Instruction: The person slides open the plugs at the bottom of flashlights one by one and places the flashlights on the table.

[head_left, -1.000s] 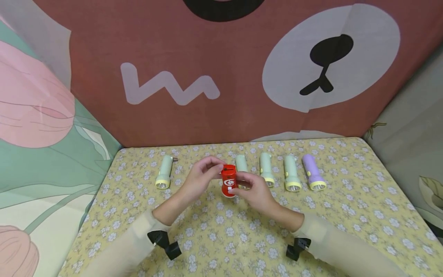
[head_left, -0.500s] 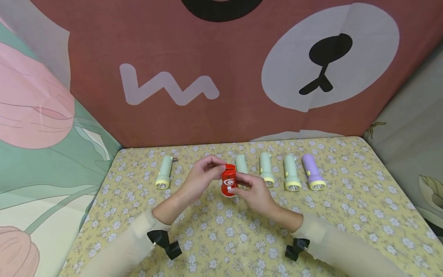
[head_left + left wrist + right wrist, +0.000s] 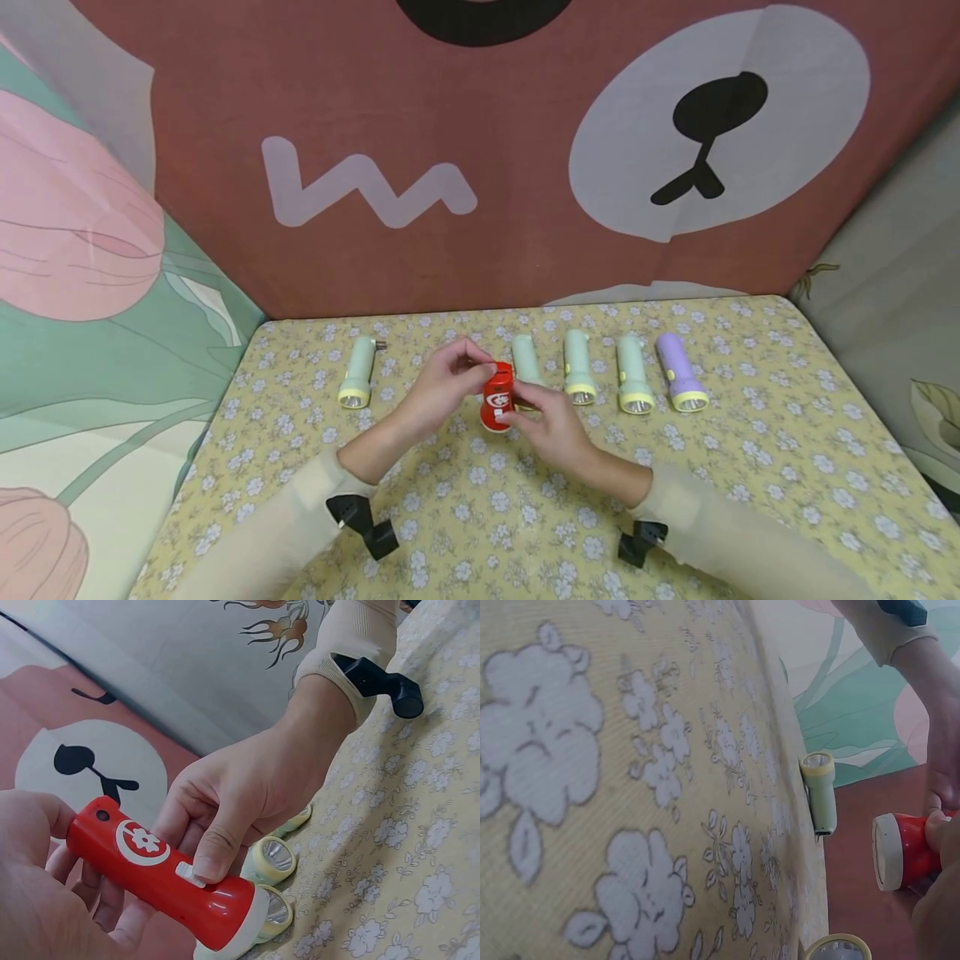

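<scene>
Between my two hands a red flashlight [image 3: 498,400], white-rimmed at its lens end, is held tilted above the table, lens down. My left hand [image 3: 444,385] pinches its tail end with thumb and fingers. From the other side my right hand [image 3: 555,423] grips the body. In the left wrist view the right thumb [image 3: 215,851] rests on the white slide switch [image 3: 189,874], below a white flower emblem [image 3: 142,841]. Only the lens end and part of the red body show in the right wrist view; the lens [image 3: 886,852] looks unlit.
A pale green flashlight [image 3: 359,371] lies at the left, a dark strap at its tail. Behind and right of my hands lie a partly hidden green flashlight [image 3: 525,358], two more green flashlights [image 3: 577,367] and a purple flashlight [image 3: 678,371] on the flowered tablecloth [image 3: 495,517].
Both hands and the red flashlight have shifted slightly down toward me. My left thumb has moved a little right over the tail end. The lying flashlights have stayed in place.
</scene>
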Tool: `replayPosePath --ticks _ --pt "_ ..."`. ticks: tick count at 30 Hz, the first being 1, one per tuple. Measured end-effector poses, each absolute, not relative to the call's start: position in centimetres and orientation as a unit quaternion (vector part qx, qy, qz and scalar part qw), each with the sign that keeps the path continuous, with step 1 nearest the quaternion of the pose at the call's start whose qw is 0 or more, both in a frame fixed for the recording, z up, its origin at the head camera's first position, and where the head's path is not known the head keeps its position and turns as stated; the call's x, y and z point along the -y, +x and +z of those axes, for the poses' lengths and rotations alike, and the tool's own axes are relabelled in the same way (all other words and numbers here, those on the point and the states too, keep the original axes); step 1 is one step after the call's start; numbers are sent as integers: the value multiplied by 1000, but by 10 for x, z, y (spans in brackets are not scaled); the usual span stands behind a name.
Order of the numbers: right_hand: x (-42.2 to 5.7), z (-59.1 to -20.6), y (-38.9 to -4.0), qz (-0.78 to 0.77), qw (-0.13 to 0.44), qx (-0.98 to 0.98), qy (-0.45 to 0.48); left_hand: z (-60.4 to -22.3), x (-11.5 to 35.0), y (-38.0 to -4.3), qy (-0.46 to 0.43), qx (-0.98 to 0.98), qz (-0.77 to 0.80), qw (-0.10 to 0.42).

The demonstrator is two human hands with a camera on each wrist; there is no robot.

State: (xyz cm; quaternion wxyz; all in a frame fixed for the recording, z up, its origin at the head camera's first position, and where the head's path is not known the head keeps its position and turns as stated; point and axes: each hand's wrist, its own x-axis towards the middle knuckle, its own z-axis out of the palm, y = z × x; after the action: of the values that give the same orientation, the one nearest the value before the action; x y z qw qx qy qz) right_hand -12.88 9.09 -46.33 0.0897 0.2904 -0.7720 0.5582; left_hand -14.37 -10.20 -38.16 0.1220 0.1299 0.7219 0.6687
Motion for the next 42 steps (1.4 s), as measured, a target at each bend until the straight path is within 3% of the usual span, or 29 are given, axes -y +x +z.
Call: replayPosePath --ticks 21,42 --pt "-91 -464 -128 490 150 795 326 -382 97 -146 114 -701 691 133" --pt "-90 -464 -130 490 149 795 325 -385 96 -147 118 -705 688 124"
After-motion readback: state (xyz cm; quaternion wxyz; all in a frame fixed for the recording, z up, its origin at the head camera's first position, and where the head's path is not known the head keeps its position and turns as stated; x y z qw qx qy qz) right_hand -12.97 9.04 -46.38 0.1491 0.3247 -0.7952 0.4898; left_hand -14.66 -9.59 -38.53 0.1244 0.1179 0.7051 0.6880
